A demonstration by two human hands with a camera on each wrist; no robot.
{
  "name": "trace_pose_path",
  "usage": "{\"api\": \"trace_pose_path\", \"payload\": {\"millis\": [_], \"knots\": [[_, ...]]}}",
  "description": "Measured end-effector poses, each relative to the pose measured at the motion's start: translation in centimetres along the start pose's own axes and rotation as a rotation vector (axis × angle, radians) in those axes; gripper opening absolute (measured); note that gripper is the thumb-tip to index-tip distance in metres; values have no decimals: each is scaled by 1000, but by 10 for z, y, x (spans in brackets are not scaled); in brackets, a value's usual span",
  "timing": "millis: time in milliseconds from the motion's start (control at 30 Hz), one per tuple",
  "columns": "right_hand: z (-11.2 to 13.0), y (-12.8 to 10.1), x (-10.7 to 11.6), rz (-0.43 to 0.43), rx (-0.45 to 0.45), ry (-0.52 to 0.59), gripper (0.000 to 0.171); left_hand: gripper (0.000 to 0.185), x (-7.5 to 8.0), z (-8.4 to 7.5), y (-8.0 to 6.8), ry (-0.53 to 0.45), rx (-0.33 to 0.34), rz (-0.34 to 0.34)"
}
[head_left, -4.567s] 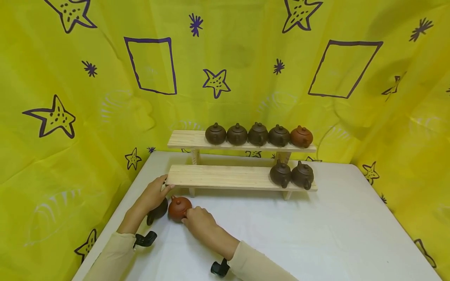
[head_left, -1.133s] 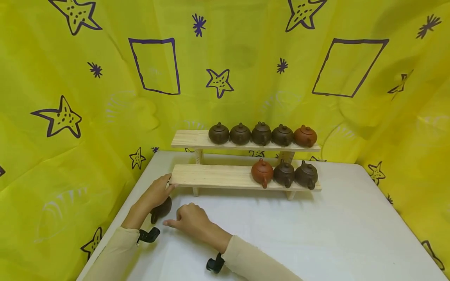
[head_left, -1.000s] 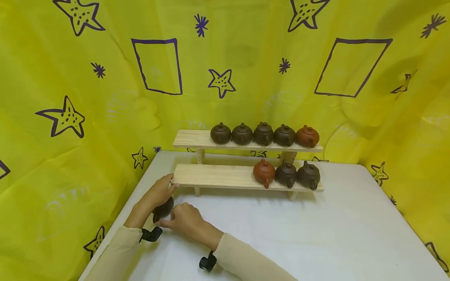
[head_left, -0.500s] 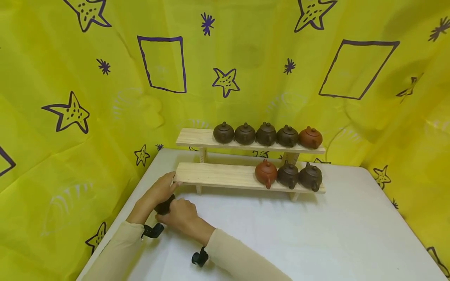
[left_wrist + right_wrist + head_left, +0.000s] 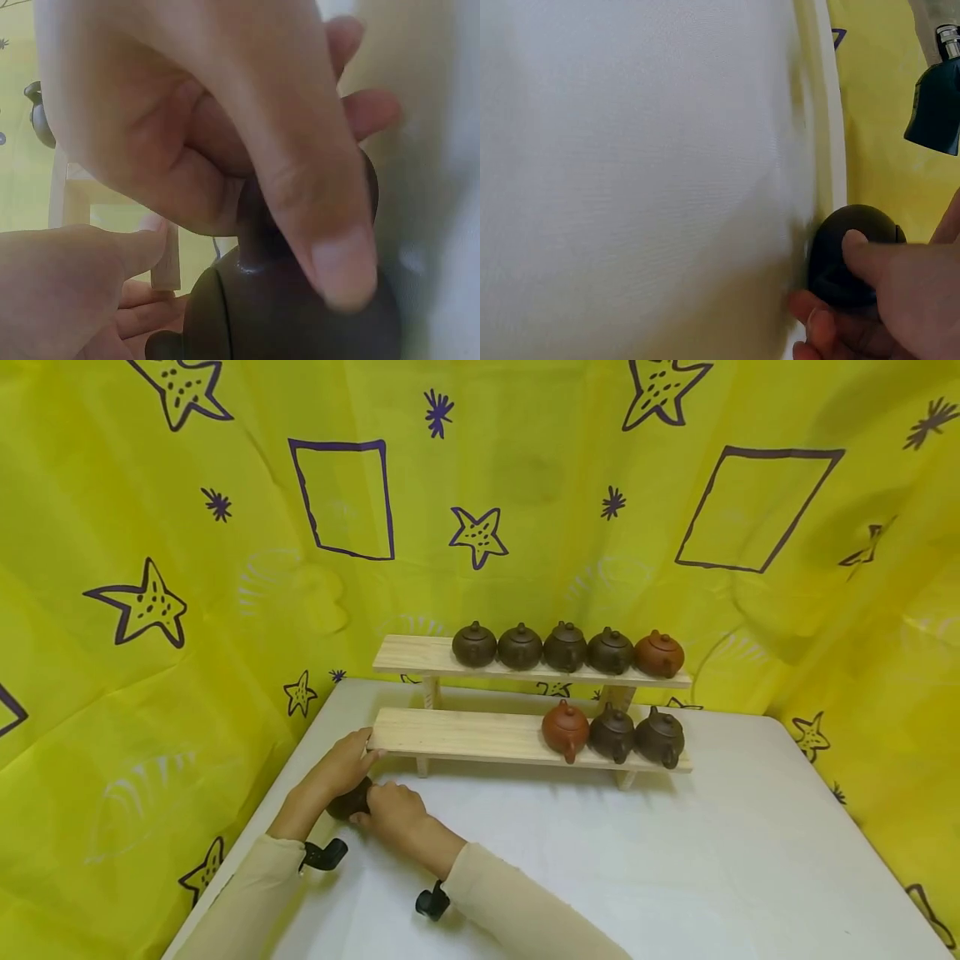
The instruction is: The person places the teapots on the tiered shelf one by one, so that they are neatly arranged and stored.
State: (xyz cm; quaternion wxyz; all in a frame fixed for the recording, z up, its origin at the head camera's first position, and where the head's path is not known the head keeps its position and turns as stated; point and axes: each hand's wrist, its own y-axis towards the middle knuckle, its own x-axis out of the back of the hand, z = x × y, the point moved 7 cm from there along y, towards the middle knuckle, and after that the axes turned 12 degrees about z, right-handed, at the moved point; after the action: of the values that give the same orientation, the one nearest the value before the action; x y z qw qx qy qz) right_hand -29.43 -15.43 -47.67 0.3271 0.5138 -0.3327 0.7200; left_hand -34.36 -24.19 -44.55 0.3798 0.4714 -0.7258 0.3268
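Observation:
My right hand holds a dark brown teapot low over the white table, left of centre. In the right wrist view, its thumb lies on the teapot's dark body while the other fingers curl at its side. The left wrist view shows that thumb across the handle and body of the teapot. My left hand grips the left end of the lower wooden shelf, thumb at its front edge; its forearm and wrist partly hide the teapot.
On the lower shelf's right end stand a reddish teapot and two dark teapots. The upper shelf carries several dark teapots and a reddish teapot at its right end. A yellow patterned curtain surrounds the white table.
The reddish teapot from the table now stands on the lower shelf. My right hand has moved left and taken hold of the dark teapot, which has turned. My left hand keeps gripping the shelf.

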Motion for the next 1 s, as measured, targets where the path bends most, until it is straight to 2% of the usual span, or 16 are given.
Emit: {"api": "trace_pose_path", "payload": {"millis": [133, 267, 533, 667, 800, 1000], "knots": [[2, -2, -1, -7, 5, -40, 32, 53, 1, 0, 0, -3, -10, -7], [2, -9, 0, 21, -4, -52, 31, 53, 2, -2, -2, -4, -15, -13], [-10, -26, 3, 35, 27, -66, 30, 54, 1, 1, -1, -9, -9, -1], [-20, -36, 1, 38, 70, -35, 26, 55, 0, 2, 0, -38, 2, 13], [-33, -47, 2, 50, 107, 41, 24, 56, -2, 2, 0, -53, 12, 25], [-51, -69, 11, 64, 146, 94, 25, 55, -1, 1, -2, -48, 4, 14]]}}
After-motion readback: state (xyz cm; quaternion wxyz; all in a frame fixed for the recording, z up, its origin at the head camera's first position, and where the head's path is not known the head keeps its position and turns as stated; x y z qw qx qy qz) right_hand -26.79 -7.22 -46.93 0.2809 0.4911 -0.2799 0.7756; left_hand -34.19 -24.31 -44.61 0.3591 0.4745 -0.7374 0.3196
